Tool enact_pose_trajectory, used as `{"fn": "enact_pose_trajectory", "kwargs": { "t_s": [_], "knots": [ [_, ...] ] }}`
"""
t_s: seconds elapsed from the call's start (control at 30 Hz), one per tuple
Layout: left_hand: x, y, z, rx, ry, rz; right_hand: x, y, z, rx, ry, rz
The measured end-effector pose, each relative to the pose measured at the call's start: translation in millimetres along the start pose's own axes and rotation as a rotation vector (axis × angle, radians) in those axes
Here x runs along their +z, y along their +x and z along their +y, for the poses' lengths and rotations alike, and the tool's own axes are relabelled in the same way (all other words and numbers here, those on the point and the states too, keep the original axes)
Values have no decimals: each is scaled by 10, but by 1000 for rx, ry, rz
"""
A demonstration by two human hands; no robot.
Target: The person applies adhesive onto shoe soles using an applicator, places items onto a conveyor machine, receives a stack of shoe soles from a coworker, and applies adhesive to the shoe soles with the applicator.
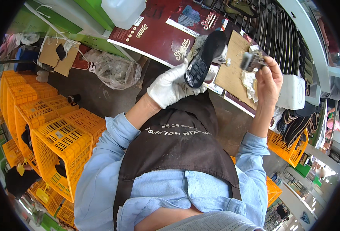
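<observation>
My left hand (166, 88), in a white glove, grips a black shoe sole (205, 57) by its heel end. The sole is tilted, its far end pointing away from me over the bench, and a block pattern shows at its near end. To the right, my bare right hand (269, 82) pinches a small dark brush-like thing (251, 61) with greyish bristles, blurred by motion. It is apart from the sole. Beneath it on the bench lies a stained brown cardboard sheet (233, 63) with crumpled whitish paper (249, 84) on it.
Maroon printed board (154, 42) covers the bench, with a translucent plastic jug (123, 11) at its back left. A white container (292, 92) stands right of my right hand, below a slatted rack (289, 38). Yellow crates (64, 142) crowd the left; another crate (287, 148) holds soles.
</observation>
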State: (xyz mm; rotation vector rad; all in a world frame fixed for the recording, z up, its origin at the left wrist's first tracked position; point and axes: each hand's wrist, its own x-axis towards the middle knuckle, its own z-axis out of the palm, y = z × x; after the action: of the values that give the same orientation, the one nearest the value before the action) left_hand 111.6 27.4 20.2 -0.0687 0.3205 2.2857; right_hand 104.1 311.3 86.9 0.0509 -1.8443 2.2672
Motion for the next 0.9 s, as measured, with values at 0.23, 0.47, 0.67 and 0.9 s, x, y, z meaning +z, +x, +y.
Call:
{"fn": "enact_pose_trajectory", "kwargs": {
  "t_s": [0.23,0.47,0.67,0.9],
  "knots": [
    [263,-90,68,366,984,250,-164,-274,340,137,84,124],
    [272,-105,113,484,1239,320,-3,-362,535,191,110,98],
    [344,-126,198,474,984,202,38,-373,591,194,138,133],
    [302,-199,411,230,-285,-109,97,-426,573,216,134,151]
  ]
}}
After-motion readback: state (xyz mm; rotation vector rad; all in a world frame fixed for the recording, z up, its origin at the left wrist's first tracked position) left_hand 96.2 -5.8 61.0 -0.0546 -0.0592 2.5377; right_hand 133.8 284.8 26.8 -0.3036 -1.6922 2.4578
